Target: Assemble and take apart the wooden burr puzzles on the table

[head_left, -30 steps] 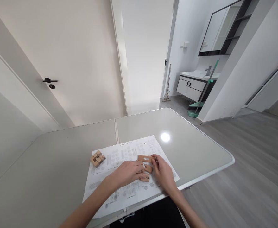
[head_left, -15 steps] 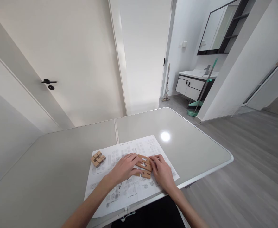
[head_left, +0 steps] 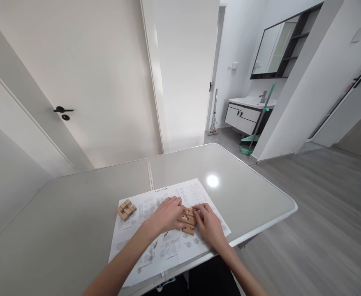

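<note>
Several flat notched wooden puzzle pieces (head_left: 186,219) lie side by side on a printed paper sheet (head_left: 128,267), between my two hands. My left hand (head_left: 167,214) grips their left ends, thumb at the near side and fingers at the far side. From the right, my right hand (head_left: 210,225) holds their other ends with curled fingers. Dark curved marks show on the nearest piece. A wooden block puzzle (head_left: 126,210) made of small cubes sits at the sheet's left edge, apart from both hands. My left fingers partly cover the pieces.
The sheet rests on a glossy grey table (head_left: 75,222) with a seam across it and a rounded right corner. White doors (head_left: 106,82) stand behind it. Beyond the doorway are a sink cabinet (head_left: 242,117), a mop (head_left: 214,115) and a green dustpan (head_left: 246,149).
The wooden pieces now sit closer together, and my hands have drawn slightly nearer to each other. The view has shifted a little; the block puzzle stays on the sheet.
</note>
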The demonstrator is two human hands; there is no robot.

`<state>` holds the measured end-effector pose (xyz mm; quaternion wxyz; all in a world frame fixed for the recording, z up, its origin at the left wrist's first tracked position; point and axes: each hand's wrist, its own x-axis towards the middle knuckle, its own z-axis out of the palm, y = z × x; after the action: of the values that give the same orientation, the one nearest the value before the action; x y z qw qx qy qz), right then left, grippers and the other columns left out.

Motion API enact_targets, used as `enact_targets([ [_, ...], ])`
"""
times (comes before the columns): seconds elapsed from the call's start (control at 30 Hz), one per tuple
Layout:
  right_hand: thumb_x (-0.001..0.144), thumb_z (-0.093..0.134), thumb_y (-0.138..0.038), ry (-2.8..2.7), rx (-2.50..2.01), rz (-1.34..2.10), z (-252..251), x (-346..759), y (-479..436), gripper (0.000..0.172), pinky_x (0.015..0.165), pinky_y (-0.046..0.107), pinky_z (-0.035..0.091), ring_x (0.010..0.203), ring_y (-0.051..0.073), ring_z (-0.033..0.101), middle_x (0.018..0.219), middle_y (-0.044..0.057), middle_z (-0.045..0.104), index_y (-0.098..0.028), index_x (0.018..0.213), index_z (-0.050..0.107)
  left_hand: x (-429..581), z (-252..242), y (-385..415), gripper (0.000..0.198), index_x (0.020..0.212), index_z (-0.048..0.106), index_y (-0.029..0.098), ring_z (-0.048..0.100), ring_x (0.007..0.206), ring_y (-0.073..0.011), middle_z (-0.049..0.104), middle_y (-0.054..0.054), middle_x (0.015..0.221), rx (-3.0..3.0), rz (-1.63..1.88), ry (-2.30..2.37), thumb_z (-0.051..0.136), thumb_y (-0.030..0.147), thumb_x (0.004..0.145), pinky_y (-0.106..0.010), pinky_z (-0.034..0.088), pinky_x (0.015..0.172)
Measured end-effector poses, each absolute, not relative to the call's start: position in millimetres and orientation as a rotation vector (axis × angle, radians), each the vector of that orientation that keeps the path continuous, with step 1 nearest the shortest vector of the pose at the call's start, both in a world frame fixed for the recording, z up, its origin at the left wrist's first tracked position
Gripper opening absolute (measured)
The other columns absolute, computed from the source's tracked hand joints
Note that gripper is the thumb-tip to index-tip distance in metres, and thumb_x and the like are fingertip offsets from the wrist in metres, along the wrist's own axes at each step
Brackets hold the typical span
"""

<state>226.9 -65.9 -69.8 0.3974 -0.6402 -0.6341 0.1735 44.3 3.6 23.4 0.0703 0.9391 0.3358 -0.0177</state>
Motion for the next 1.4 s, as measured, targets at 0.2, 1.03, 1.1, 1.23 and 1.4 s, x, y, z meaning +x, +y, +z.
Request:
enact_targets([
  [0.2, 0.097, 0.045, -0.031, -1.51, -1.615, 0.455, -77.7, 228.4, -63.2, 0.029, 0.077, 0.034, 0.056, 0.081, 0.02, 0.072, 0.117, 0.009, 0.07, -0.02, 0.12, 0.06, 36.3, 18.6, 9.3, 0.027, 0.076, 0.071, 0.018, 0.065, 0.09, -0.0323, 0.068, -0.012, 0.089, 2.788, -0.063, 1.329, 0.076, 0.044, 0.07, -0.042, 0.049, 0.082],
  [1.03, 0.096, 0.045, -0.039, -1.441, -1.596, 0.642, -76.9, 229.8, -66.1, 0.033, 0.073, 0.034, 0.054, 0.077, 0.022, 0.072, 0.105, 0.007, 0.076, -0.021, 0.119, 0.059, -75.5, -8.2, 58.9, 0.063, 0.146, 0.053, 0.038, 0.044, 0.142, -0.0329, 0.04, -0.004, 0.163, 2.713, 0.164, 1.344, 0.05, 0.072, 0.093, -0.046, 0.039, 0.113],
  [1.1, 0.096, 0.046, -0.039, -1.439, -1.595, 0.644, -76.2, 230.2, -66.6, 0.032, 0.072, 0.034, 0.054, 0.078, 0.022, 0.072, 0.105, 0.007, 0.076, -0.021, 0.119, 0.06, -77.4, -12.2, 56.9, 0.067, 0.149, 0.049, 0.04, 0.04, 0.145, -0.0337, 0.042, -0.002, 0.163, 2.738, 0.152, 1.278, 0.054, 0.073, 0.091, -0.048, 0.035, 0.116],
  [1.23, 0.095, 0.047, -0.039, -1.433, -1.597, 0.647, -75.0, 230.7, -67.3, 0.032, 0.073, 0.034, 0.054, 0.08, 0.022, 0.072, 0.103, 0.007, 0.077, -0.022, 0.118, 0.063, -81.2, -22.7, 60.0, 0.064, 0.151, 0.047, 0.033, 0.035, 0.148, -0.0342, 0.045, -0.007, 0.16, 2.75, 0.207, 1.339, 0.042, 0.068, 0.099, -0.053, 0.027, 0.12],
  [1.4, 0.096, 0.047, -0.041, -1.431, -1.604, 0.656, -74.8, 231.2, -68.5, 0.033, 0.073, 0.035, 0.054, 0.08, 0.023, 0.072, 0.099, 0.007, 0.077, -0.022, 0.116, 0.064, -93.0, -32.4, 60.6, 0.068, 0.152, 0.048, 0.028, 0.035, 0.147, -0.0377, 0.045, -0.011, 0.158, 2.732, 0.262, 1.467, 0.04, 0.07, 0.098, -0.057, 0.026, 0.121],
])
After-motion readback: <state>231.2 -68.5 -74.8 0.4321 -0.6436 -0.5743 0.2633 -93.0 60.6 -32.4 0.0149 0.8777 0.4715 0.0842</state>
